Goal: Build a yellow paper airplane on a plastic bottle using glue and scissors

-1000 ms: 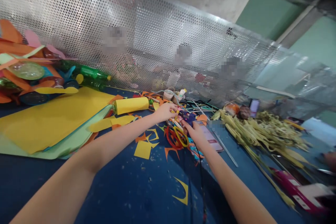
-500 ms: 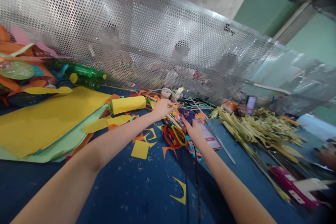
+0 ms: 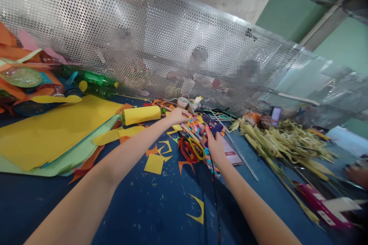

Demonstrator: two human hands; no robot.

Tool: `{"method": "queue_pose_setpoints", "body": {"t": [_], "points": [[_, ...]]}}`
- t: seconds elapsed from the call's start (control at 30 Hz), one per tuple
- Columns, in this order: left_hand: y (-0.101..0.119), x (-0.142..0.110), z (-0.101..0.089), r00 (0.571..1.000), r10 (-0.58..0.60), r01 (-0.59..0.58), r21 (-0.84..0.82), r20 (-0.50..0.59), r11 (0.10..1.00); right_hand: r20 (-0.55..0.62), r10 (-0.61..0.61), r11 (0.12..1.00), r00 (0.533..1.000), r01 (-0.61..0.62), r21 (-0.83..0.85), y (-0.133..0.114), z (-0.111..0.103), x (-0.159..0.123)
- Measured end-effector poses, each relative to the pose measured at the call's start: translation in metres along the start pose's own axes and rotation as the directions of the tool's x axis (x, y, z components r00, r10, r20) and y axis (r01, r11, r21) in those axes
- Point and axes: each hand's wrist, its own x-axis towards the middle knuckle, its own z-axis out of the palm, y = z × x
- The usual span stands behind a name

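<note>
My right hand [image 3: 214, 143] is wrapped round a dark blue glue gun [image 3: 212, 124], its black cord [image 3: 216, 199] running down toward me. To its left, my left hand [image 3: 178, 116] reaches over the heap of paper scraps [image 3: 197, 124], fingers pinched together. What they hold, if anything, is too small to make out. Just below the hands lie scissors with red and yellow handles [image 3: 192, 150]. A bottle wrapped in yellow paper [image 3: 142, 115] rests left of my left hand. A phone [image 3: 232, 153] lies beside my right wrist, partly covered by it.
Coloured paper sheets [image 3: 66, 130] and green bottles [image 3: 97, 79] fill the left. Dried husks [image 3: 276, 141] and a magenta power strip [image 3: 322, 204] lie at right, near another person's hand [image 3: 356, 172]. A perforated metal screen [image 3: 169, 38] stands behind the blue table [image 3: 149, 214].
My right hand has moved slightly right and raised the glue gun away from the scraps, so more of it shows. My left hand stays near the same spot, fingers still pinched.
</note>
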Motion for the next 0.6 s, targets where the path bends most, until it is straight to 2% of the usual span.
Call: {"method": "queue_pose_setpoints", "body": {"t": [0.17, 0.3, 0.4, 0.6], "points": [[0.001, 0.002, 0.023, 1.000, 0.005, 0.001, -0.199, 0.029, 0.980, 0.072, 0.015, 0.997, 0.997, -0.020, 0.070, -0.003, 0.008, -0.004], [-0.004, 0.007, 0.030, 0.998, -0.025, 0.038, -0.243, 0.059, 0.969, 0.083, 0.022, 0.996, 0.996, -0.029, 0.087, -0.003, 0.008, -0.006], [-0.009, 0.009, 0.024, 0.995, -0.081, 0.092, -0.190, 0.063, 0.978, 0.043, 0.016, 0.996, 0.999, -0.019, 0.082, -0.004, 0.006, -0.006], [-0.010, 0.004, -0.002, 0.987, -0.159, 0.158, -0.052, -0.009, 0.986, 0.004, -0.003, 1.000, 1.000, 0.003, 0.027, -0.005, 0.006, -0.007]]}}
